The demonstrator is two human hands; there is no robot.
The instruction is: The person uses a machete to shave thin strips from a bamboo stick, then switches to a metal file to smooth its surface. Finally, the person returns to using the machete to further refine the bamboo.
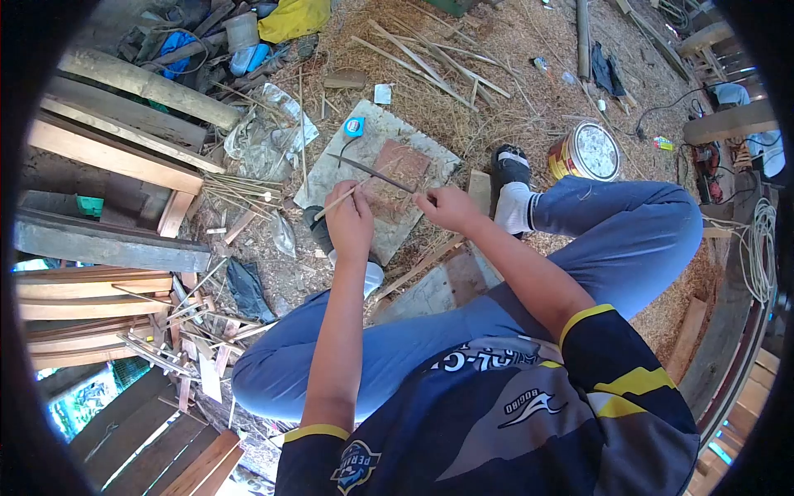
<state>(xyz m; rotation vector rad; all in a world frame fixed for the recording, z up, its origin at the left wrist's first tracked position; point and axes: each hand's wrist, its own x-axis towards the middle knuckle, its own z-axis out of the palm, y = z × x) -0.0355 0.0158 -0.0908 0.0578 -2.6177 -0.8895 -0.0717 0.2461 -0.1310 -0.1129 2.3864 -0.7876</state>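
My left hand grips a thin bamboo stick that slants up toward the right. My right hand holds a dark knife whose blade points left and lies across the stick's upper end. Both hands hover over a grey slab with a reddish-brown tile on it. I sit with jeans-clad knees spread either side of the slab, my right foot in a white sock and dark shoe.
A blue tape measure lies on the slab's far corner. A round tin can stands to the right. Split bamboo sticks lie left of the slab, and wooden planks are stacked at the left. Straw and shavings cover the ground.
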